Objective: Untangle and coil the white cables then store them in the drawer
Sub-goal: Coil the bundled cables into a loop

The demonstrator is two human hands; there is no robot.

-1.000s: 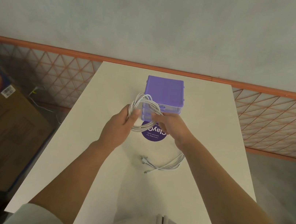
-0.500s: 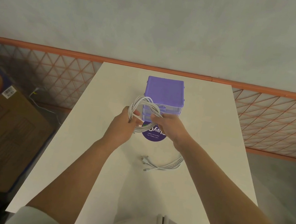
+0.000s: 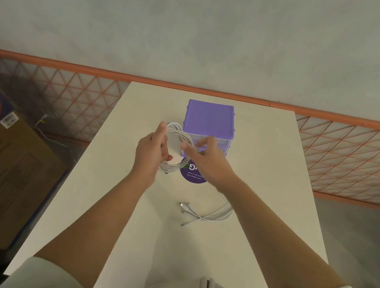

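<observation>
Coil: our left hand [image 3: 149,152] gripped the coiled cable [image 3: 175,147] just left of the purple drawer unit [image 3: 208,125].
Right hand [image 3: 206,157]: loosely apart, seemingly touching the coil.
Loose cables [image 3: 208,215]: nearer us than the drawers.
Advice: we judged loops needed pinching flat before opening a drawer.

The right hand [image 3: 208,164] has let go of the coiled cable [image 3: 175,149].

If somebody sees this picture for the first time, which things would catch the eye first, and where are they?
The purple drawer box stands out most, at the far middle of the white table. Just in front of it, the left hand holds a coiled white cable, with the right hand beside it near the box front. Nearer the person, a second bundle of white cables lies loose on the table.
</observation>
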